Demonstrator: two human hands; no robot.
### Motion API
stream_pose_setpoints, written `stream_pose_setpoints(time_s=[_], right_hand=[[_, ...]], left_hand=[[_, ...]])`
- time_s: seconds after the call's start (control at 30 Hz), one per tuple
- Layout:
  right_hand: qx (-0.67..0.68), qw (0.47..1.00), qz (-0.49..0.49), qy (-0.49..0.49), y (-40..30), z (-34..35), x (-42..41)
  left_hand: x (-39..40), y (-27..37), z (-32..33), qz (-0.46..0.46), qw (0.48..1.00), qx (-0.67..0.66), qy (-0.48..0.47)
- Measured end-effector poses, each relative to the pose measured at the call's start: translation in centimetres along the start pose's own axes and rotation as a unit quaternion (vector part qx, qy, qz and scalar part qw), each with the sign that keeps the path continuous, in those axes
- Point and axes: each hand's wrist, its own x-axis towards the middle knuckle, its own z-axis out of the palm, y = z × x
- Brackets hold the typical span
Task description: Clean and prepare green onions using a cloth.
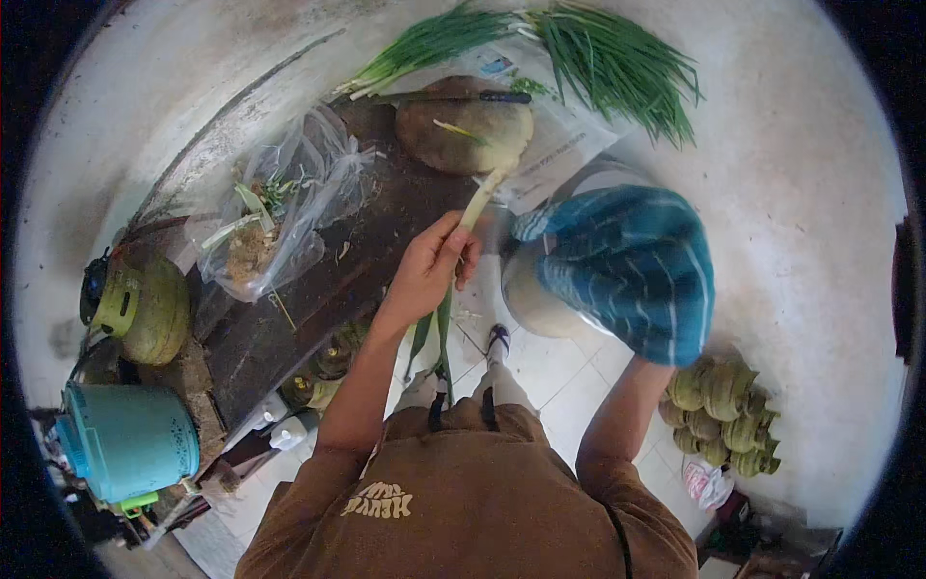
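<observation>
My left hand (434,264) grips a leek-like green onion stalk (483,199), its pale end pointing up towards the chopping board and its green leaves (443,333) hanging below. A blue plaid cloth (629,271) drapes over the end of my right forearm (626,412) and hides that hand, so its grip does not show. Beyond the stalk lies a round wooden chopping board (463,155). Across its far side rests a knife with a black handle (505,97). A small yellow-green onion leaf (459,131) lies on the board.
Bunches of green onions (615,69) lie at the back on plastic sheeting (553,163). A clear plastic bag (311,203) with trimmings sits on the dark table (394,195). Left are a gas cylinder (155,304) and a turquoise bucket (137,441). Stacked gas cylinders (716,412) stand right.
</observation>
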Motion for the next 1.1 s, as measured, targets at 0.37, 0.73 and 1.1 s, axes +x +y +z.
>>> stream_pose_setpoints(time_s=[0.37, 0.73, 1.1], right_hand=[[-0.024, 0.994, 0.107, -0.002, -17.9, 3.7, -6.8], [-0.138, 0.954, 0.219, -0.150, -16.2, 10.4, 7.6], [0.052, 0.983, 0.072, 0.163, -16.6, 13.5, 0.3]], left_hand=[[-2.1, -9.2, 0.5, -0.030, 0.996, 0.075, -0.021], [-0.1, -9.1, 4.0, 0.078, 0.925, 0.372, 0.011], [-0.5, -9.3, 0.5, -0.112, 0.958, 0.260, -0.043]])
